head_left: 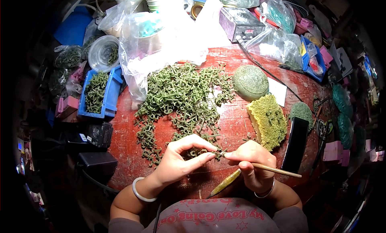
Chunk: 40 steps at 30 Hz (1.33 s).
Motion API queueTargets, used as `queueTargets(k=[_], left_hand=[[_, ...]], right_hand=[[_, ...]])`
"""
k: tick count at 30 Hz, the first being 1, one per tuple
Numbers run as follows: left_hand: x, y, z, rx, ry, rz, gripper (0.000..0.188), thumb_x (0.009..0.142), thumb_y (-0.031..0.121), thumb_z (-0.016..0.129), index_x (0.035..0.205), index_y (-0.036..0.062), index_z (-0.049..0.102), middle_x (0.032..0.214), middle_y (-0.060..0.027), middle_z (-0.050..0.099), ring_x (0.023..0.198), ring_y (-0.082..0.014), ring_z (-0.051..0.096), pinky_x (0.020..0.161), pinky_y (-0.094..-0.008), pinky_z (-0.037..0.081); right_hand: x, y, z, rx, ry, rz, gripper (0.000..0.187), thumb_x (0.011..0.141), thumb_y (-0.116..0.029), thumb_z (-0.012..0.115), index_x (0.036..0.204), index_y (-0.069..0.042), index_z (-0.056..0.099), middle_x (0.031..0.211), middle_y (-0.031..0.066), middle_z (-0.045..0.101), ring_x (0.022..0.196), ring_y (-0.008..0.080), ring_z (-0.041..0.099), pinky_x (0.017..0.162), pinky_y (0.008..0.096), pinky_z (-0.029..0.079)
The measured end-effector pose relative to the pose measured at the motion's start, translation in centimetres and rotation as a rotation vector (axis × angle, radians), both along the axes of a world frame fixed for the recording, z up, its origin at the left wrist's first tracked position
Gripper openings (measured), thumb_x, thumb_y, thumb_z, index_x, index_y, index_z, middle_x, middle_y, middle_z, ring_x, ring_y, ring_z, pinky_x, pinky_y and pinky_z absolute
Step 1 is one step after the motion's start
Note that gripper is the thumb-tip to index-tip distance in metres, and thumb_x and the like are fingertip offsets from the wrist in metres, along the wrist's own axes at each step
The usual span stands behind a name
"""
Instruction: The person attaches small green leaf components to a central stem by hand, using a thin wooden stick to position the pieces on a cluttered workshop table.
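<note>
My left hand [183, 158] pinches a small dark green piece [218, 154] between thumb and fingertips, just in front of the heap. The fingers of my right hand [253, 156] are closed round a thin tool with a wooden handle [277, 169], which sticks out to the right. Both hands nearly meet at the small piece; the tool's working tip is too small to make out. Beyond them spreads a large heap of small green hooked pieces [177, 92]. Below my right hand lies a yellowish pointed stick [226, 184].
Right of the heap are a round speckled green pad [250, 82], a yellow sponge block [267, 120] with bits on it, and a black phone [295, 144]. At left stands a blue bin [114, 92] of green pieces. A corded control box [241, 24] sits at the back.
</note>
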<state>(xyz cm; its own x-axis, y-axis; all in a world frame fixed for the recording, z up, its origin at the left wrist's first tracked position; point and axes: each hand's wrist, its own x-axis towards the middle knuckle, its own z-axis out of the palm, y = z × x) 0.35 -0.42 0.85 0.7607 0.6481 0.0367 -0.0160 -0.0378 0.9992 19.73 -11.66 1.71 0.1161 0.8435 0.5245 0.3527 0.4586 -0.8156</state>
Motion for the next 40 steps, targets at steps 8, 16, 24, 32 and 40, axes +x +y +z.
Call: queueTargets(k=[8,16,24,32,40], left_hand=[[0.0,0.0,0.3,-0.034,0.030,-0.007,0.016,0.086,-0.004,0.071,0.101,0.0007,0.071,0.097,-0.0066,0.068,0.078,-0.0079,0.060,0.066,-0.0212,0.046],[-0.1,0.0,0.3,-0.053,-0.009,-0.015,0.013,0.087,0.002,0.072,0.101,0.0022,0.072,0.095,-0.0048,0.069,0.088,-0.0103,0.063,0.075,-0.0249,0.050],[-0.9,0.9,-1.2,-0.947,-0.459,-0.153,0.014,0.098,0.010,0.058,0.110,0.0030,0.059,0.112,-0.0183,0.064,0.090,-0.0208,0.068,0.055,-0.0252,0.057],[-0.9,1.1,-1.0,-0.950,-0.390,-0.118,0.007,0.094,0.007,0.065,0.097,0.0072,0.059,0.094,-0.0093,0.065,0.087,-0.0178,0.067,0.058,-0.0249,0.053],[-0.8,0.5,0.9,-0.691,-0.096,-0.041,0.013,0.090,0.003,0.069,0.098,0.0044,0.059,0.092,-0.0077,0.065,0.085,-0.0159,0.068,0.055,-0.0232,0.051]], right_hand=[[0.0,-0.1,0.2,0.000,0.012,-0.024,0.024,0.098,-0.020,0.063,0.100,0.003,0.070,0.088,0.0112,0.070,0.066,0.0214,0.061,0.060,0.0316,0.047],[0.2,-0.2,0.3,-0.015,0.033,-0.005,0.024,0.098,-0.020,0.063,0.101,0.004,0.070,0.087,0.0119,0.071,0.067,0.0215,0.062,0.060,0.0317,0.048],[1.3,1.6,-0.9,-0.252,-0.083,-0.324,0.013,0.092,-0.002,0.064,0.104,0.003,0.065,0.088,0.0152,0.069,0.073,0.0220,0.069,0.064,0.0300,0.054],[0.4,2.3,-2.0,-0.217,-0.388,-0.170,0.025,0.081,0.001,0.069,0.105,-0.001,0.063,0.093,0.0155,0.066,0.088,0.0325,0.065,0.078,0.0393,0.053],[0.3,2.6,-2.2,-0.165,-0.300,-0.163,0.025,0.076,0.004,0.068,0.100,-0.003,0.066,0.087,0.0127,0.067,0.080,0.0308,0.065,0.072,0.0392,0.054]])
